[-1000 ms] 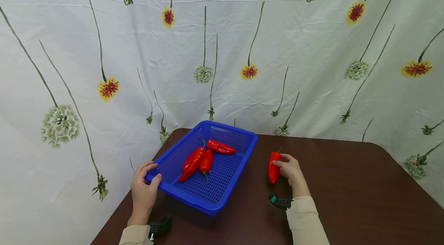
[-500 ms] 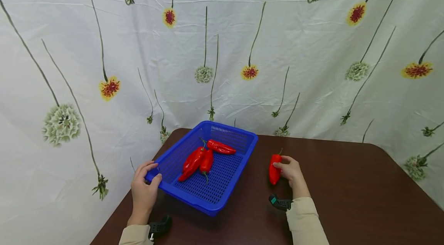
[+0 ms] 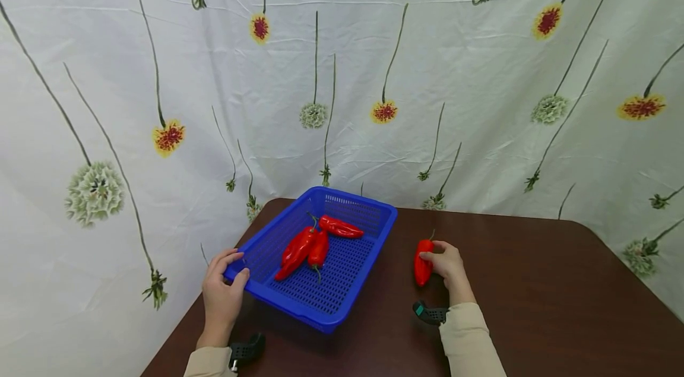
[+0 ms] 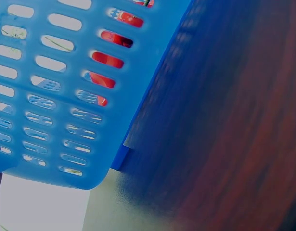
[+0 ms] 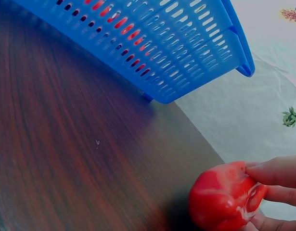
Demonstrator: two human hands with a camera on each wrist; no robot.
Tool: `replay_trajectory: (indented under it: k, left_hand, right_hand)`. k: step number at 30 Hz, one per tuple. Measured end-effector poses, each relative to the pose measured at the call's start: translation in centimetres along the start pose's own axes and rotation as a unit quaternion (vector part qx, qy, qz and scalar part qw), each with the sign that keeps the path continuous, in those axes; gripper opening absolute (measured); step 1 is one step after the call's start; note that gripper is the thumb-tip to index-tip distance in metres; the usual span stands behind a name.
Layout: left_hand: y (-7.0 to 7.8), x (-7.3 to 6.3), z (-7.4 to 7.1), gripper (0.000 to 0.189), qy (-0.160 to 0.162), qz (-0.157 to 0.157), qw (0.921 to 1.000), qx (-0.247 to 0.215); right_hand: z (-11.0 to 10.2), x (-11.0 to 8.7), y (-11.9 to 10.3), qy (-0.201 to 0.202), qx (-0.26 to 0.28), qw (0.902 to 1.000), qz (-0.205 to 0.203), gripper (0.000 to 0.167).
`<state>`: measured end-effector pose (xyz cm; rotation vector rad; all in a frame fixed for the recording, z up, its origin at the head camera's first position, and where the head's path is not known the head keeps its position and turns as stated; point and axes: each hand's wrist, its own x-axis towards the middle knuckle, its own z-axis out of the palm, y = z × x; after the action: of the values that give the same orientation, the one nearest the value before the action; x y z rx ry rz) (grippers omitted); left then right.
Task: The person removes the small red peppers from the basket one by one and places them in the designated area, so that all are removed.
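Note:
A blue plastic basket [image 3: 350,300] with slotted walls sits on the left part of the table. Several red peppers [image 3: 299,249] lie inside it, some overlapping. My left hand [image 3: 221,297] grips the basket's near left corner, fingers over the rim and thumb at the front side. In the left wrist view, the slotted basket wall [image 4: 56,110] fills the upper left and that hand is out of sight. To the right of the basket, my right hand [image 3: 447,264] pinches another red pepper [image 3: 422,267] between thumb and fingers, its stem pointing away from me. The right wrist view shows this pepper [image 5: 220,199] close up.
The dark brown wooden table [image 3: 534,282] extends to the right, with rounded far corners. A white curtain [image 3: 481,68] printed with flowers hangs right behind it and along the left side. Black wrist-worn devices [image 3: 430,313] sit at both wrists.
My right hand and the red pepper in it have shifted slightly toward me. The left hand, the basket and the peppers inside it stay where they were.

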<state>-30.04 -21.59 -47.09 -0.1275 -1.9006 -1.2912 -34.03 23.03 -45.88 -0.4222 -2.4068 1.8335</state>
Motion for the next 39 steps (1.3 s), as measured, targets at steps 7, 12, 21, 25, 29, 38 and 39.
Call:
replay_trajectory:
  k: [7, 12, 21, 25, 29, 38, 39]
  left_hand:
    - [0.17, -0.07, -0.13, 0.029, -0.001, -0.001, 1.0000, 0.000]
    - [0.19, -0.12, -0.14, 0.029, 0.000, 0.000, 1.0000, 0.004]
    - [0.26, -0.11, -0.18, 0.028, 0.002, 0.002, 1.0000, 0.002]
    - [0.33, -0.10, -0.18, 0.028, 0.001, 0.001, 1.0000, -0.001]
    - [0.31, -0.07, -0.14, 0.028, 0.001, -0.001, 1.0000, -0.002]
    - [0.17, -0.07, -0.06, 0.029, 0.002, 0.001, 1.0000, -0.003]
    - [0.12, -0.06, -0.05, 0.029, 0.002, 0.001, 1.0000, -0.002]
  right_hand:
    - [0.17, 0.02, -0.08, 0.004, -0.023, 0.9997, 0.001, 0.057]
    - [0.26, -0.04, -0.05, 0.007, -0.047, 0.9989, 0.003, 0.055]
    - [0.36, -0.04, -0.24, 0.018, -0.100, 0.9948, -0.004, 0.052]
    - [0.37, -0.14, -0.51, 0.022, -0.115, 0.9931, -0.008, 0.051]
    - [0.23, -0.24, -0.64, 0.019, -0.121, 0.9924, -0.005, 0.051]
    - [-0.15, -0.38, -0.60, 0.016, -0.123, 0.9923, 0.005, 0.050]
    - [-0.19, -0.40, -0.58, 0.016, -0.121, 0.9925, 0.008, 0.049]
